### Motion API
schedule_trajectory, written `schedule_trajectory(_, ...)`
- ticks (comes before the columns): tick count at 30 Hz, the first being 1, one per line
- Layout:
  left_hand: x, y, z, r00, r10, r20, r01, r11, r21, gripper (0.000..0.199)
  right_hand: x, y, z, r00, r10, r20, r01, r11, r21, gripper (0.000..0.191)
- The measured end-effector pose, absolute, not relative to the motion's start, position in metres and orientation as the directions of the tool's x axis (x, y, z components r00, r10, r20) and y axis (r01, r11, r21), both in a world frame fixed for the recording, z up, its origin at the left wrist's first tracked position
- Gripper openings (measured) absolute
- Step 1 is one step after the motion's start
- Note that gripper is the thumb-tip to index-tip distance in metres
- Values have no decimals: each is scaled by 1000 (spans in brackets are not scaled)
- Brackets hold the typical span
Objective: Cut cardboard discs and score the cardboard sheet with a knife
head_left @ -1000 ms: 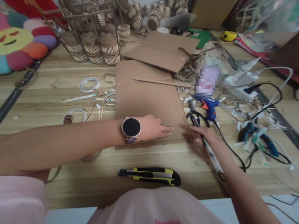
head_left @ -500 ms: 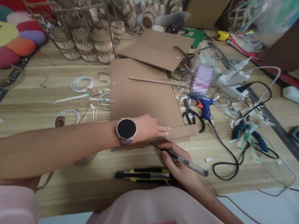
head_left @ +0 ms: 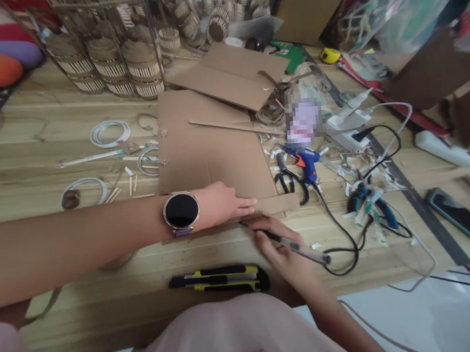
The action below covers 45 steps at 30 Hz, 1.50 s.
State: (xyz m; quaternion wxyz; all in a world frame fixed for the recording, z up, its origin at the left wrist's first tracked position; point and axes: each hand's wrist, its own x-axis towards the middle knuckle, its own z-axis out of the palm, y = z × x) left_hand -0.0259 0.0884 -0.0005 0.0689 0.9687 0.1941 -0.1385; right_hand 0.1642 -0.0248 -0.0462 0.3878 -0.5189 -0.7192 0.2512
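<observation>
Brown cardboard sheet (head_left: 212, 150) flat on the desk (head_left: 56, 174), near edge pinned under the open left hand (head_left: 221, 204). Right hand (head_left: 282, 253) closed on a pen (head_left: 289, 243), tip at that edge. Likely slip of sheet or strip under light pressure, skewing the line; utility knife (head_left: 219, 280) close by the wrist.

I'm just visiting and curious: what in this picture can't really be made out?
All in the head view:
- The pen tip's mark on the cardboard sheet: too small, partly behind the right hand.
- The sheet's near edge under the left hand: covered.
- The thing beside the blue glue gun: blurred out.
- The phone: cut off by the right edge.
</observation>
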Motion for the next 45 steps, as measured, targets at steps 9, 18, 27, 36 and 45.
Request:
schedule_trajectory(9, -21, 88, 11, 833, 308, -460, 323, -945, -49, 78, 269, -29, -55, 392, 867, 306, 677, -47, -735, 18)
schedule_trajectory(18, -23, 88, 11, 855, 336, -394, 364, -931, -5, 72, 183, -36, -39, -52, 961, 273, 543, 257, -799, 15)
schedule_trajectory(27, -22, 87, 10, 858, 325, -398, 331, -942, -55, 63, 140, -25, -41, -262, 927, 268, 445, 362, -819, 17)
schedule_trajectory(36, -21, 87, 13, 862, 322, -391, 342, -939, -19, 66, 169, -21, -49, -161, 956, 244, 447, 291, -846, 17)
schedule_trajectory(45, -23, 88, 8, 870, 311, -384, 325, -945, -27, 72, 266, -29, -53, 323, 911, 257, 685, -38, -728, 24)
